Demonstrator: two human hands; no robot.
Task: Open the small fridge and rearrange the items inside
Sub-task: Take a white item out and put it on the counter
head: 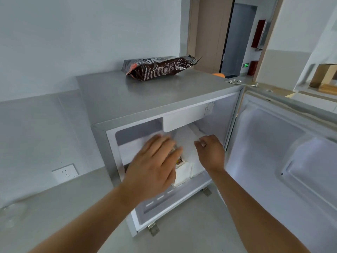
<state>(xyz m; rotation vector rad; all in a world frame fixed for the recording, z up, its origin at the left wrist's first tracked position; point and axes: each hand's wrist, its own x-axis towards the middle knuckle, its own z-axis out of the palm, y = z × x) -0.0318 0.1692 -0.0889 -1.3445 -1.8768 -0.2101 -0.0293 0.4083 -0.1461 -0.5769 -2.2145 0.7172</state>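
The small grey fridge [113, 99] stands with its door [277, 161] swung wide to the right. Inside lies a white packet [184, 172] with a yellow and red label, resting on the shelf. My left hand [155, 165] reaches into the opening with fingers spread, lying over the packet's left part; it is blurred and I cannot tell whether it grips. My right hand [211, 152] is inside too, fingers curled on a white sheet or bag [186, 141] behind the packet.
A dark brown snack bag [158, 67] lies on the fridge top. A wall socket [65, 173] sits low on the left wall. Metal feet [153, 229] hold the fridge above the grey floor. A doorway [237, 39] opens behind.
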